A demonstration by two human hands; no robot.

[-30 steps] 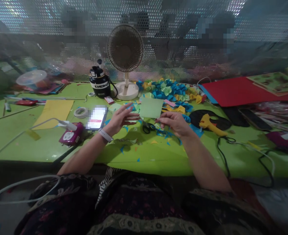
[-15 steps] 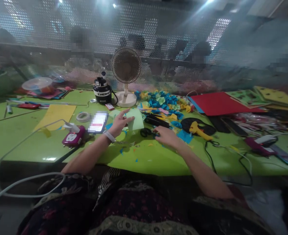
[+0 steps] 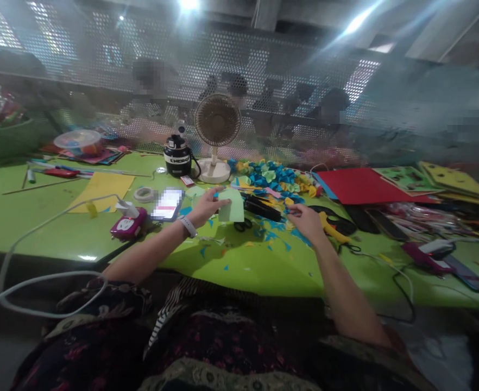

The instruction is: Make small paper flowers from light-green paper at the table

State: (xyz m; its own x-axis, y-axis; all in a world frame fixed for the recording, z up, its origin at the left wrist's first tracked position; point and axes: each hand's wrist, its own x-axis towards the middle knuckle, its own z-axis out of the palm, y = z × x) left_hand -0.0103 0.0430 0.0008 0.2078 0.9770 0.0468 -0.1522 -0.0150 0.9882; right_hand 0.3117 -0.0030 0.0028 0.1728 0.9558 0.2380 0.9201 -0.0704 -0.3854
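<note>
My left hand holds a pale green paper square by its left edge, between thumb and fingers, just above the green table. A white band is on that wrist. My right hand hovers low over blue paper scraps, fingers loosely curled and nothing visibly in them. It is close to a yellow glue gun. Black-handled scissors lie between the two hands, below the paper.
A small fan, a black jug, a phone, tape roll, a purple power adapter with white cable, yellow sheet, red sheet and a heap of folded paper flowers lie around. People sit behind a perforated screen.
My right hand let go of the green paper, dropped toward the scissors, then shifted right near the glue gun. The left hand keeps the paper. The camera tilted up.
</note>
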